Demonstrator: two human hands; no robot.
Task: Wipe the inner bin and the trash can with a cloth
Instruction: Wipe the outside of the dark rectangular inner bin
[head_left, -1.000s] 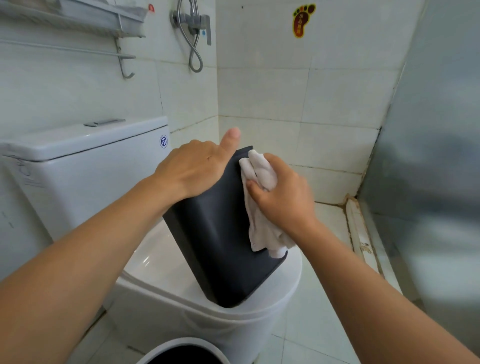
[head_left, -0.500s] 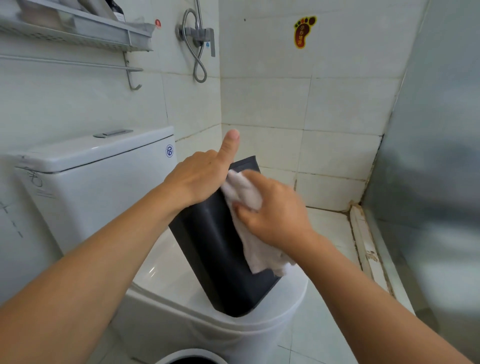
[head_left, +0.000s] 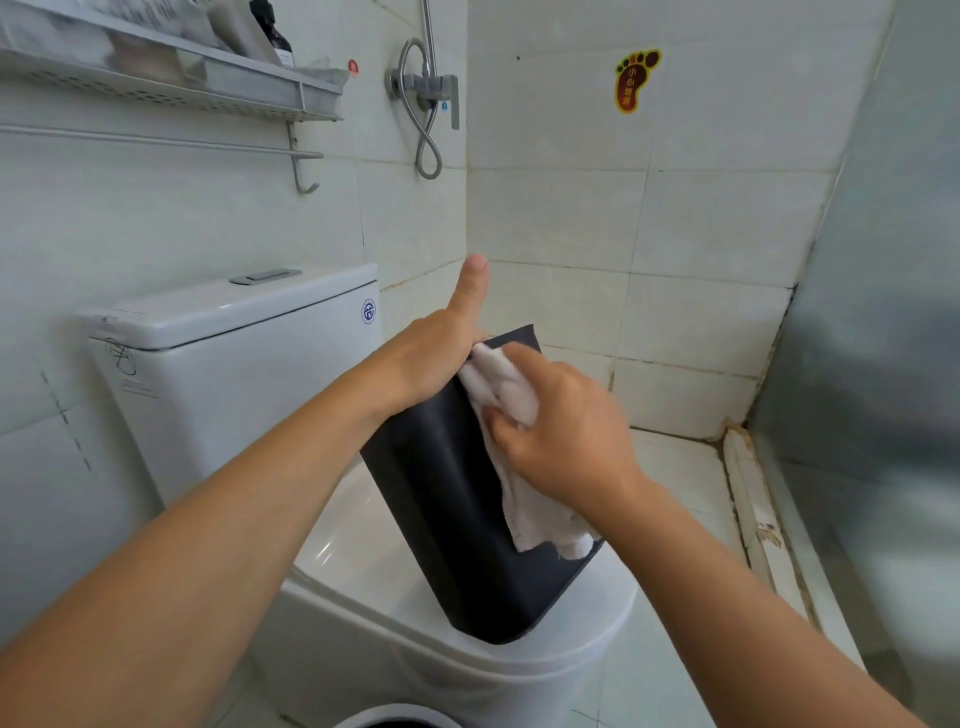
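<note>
Dark grey, matte inner bin (head_left: 457, 545) stands tilted on the toilet lid (head_left: 363, 561); left hand (head_left: 431, 358) grips its top, thumb raised, right hand (head_left: 566, 431) clutches a white cloth (head_left: 524, 499) against it.

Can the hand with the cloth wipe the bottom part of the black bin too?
Probably yes. The right hand presses the cloth on the inner bin wall, and nothing blocks the dark surface below it down to the toilet lid.

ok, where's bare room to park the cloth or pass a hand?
Free: the tank lid right of its flush button; the toilet lid left of the inner bin; floor tiles right of the toilet. Crowded: the bin's top edge, where the left hand grips and the right hand presses the cloth.
</note>
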